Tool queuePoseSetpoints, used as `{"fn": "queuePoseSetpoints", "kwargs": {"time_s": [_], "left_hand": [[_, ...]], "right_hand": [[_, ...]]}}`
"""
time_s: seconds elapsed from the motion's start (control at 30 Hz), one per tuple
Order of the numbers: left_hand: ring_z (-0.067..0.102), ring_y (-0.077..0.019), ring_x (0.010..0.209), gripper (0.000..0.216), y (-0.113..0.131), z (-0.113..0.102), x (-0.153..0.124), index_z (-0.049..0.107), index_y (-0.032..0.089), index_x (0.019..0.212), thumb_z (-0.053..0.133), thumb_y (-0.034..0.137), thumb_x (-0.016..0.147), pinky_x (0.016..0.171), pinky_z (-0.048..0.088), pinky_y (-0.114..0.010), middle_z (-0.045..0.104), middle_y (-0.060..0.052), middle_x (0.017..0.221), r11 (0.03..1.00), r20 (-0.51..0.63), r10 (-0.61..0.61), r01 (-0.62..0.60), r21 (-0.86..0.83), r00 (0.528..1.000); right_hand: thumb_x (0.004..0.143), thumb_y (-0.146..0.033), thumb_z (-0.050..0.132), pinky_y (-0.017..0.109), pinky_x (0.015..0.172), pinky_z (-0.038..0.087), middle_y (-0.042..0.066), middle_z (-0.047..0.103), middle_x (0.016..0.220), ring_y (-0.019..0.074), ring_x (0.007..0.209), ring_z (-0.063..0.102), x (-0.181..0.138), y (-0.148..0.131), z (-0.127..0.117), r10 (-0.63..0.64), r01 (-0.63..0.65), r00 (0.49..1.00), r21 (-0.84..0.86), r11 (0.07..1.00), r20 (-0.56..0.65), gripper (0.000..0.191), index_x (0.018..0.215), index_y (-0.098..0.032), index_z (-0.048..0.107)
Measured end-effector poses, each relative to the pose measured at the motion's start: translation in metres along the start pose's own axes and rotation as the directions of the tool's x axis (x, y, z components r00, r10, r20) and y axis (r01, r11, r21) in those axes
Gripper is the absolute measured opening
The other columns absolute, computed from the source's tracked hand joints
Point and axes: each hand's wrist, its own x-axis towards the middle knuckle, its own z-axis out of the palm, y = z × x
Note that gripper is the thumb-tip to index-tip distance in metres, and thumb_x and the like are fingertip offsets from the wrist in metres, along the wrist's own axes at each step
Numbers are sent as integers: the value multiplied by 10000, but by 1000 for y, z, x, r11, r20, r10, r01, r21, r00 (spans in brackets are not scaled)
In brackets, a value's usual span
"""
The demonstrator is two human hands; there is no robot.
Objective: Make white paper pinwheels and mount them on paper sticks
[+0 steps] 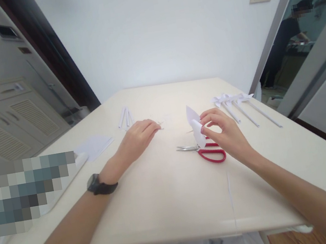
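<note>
My right hand (226, 134) pinches a folded white paper pinwheel head (196, 126) between thumb and fingers, holding it up over the table. Beneath it lie scissors (201, 153) with red handles, their blades slightly apart and pointing left. My left hand (140, 138), with a black watch on its wrist, rests on the table with its fingers drawn together. Its fingertips are at some tiny pieces (161, 125), too small to name. Whether one is in the fingers is hidden. Just left of the pinwheel head is a thin pointed stick (189, 132).
Several paper pinwheels on sticks (244, 110) lie at the right. Rolled paper sticks (125, 118) are at the back left, near white paper sheets (92, 147). A narrow paper strip (231, 198) lies toward the front edge. Another person (285, 39) stands beyond the doorway.
</note>
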Motion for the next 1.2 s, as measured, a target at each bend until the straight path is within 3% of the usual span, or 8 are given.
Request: {"fn": "queuePoseSetpoints", "kwargs": {"time_s": [0.27,0.33,0.43,0.63,0.73,0.8,0.97,1.2], "left_hand": [[617,-170,864,198,61,-38,3,620,203,938,600,82,782,786,501,-320,666,-29,887,924,-443,-49,-128,-361,895],[635,-170,804,201,71,-48,5,632,208,899,616,61,763,739,519,-324,646,-12,828,814,-525,-189,-167,-557,830],[633,-159,668,193,71,-61,8,635,210,884,627,67,755,610,535,-317,607,3,781,532,-563,-401,-316,-785,723],[577,-64,712,149,35,-71,8,664,191,848,554,91,834,670,478,-175,624,41,793,34,-209,-660,-250,-968,722],[573,-68,721,100,27,-60,7,664,178,840,571,144,830,691,471,-171,626,24,792,-147,-15,-650,-145,-979,760],[586,-95,753,81,31,-47,6,662,167,859,604,171,803,720,478,-202,640,-9,833,-230,176,-574,48,-972,800],[604,-136,808,159,59,-15,1,655,132,896,655,223,765,803,473,-277,647,-50,895,-315,520,-341,426,-848,783],[594,-140,797,188,75,-3,-3,653,153,899,666,272,754,805,458,-300,653,-42,871,-292,618,-252,550,-782,744]], "right_hand": [[810,-178,579,322,802,466,15,564,1004,164,961,547,-1,-6,0,25,-22,999,90,996,-35,61,774,-221,601],[808,-168,580,315,808,461,12,564,1007,163,975,542,-2,-9,2,41,-37,999,127,991,-28,70,766,-222,596],[806,-157,577,302,808,459,12,559,1011,161,976,538,-3,-10,5,74,-71,997,177,982,-8,79,770,-222,605],[815,-175,553,262,733,466,4,539,1005,137,878,550,-2,-3,8,188,-193,981,268,944,44,81,749,-217,576],[819,-187,548,255,738,454,-3,541,986,127,843,553,-2,-3,9,227,-234,972,292,927,56,95,728,-213,558],[825,-202,543,254,724,451,-1,544,978,122,812,548,-3,-3,9,236,-241,970,308,920,56,92,734,-213,553],[811,-164,540,264,760,451,8,531,979,142,886,535,-4,0,11,210,-216,976,311,925,55,75,760,-213,565],[804,-204,578,264,719,465,11,531,993,138,865,551,-5,1,14,185,-200,979,268,942,83,54,751,-209,586]]}}
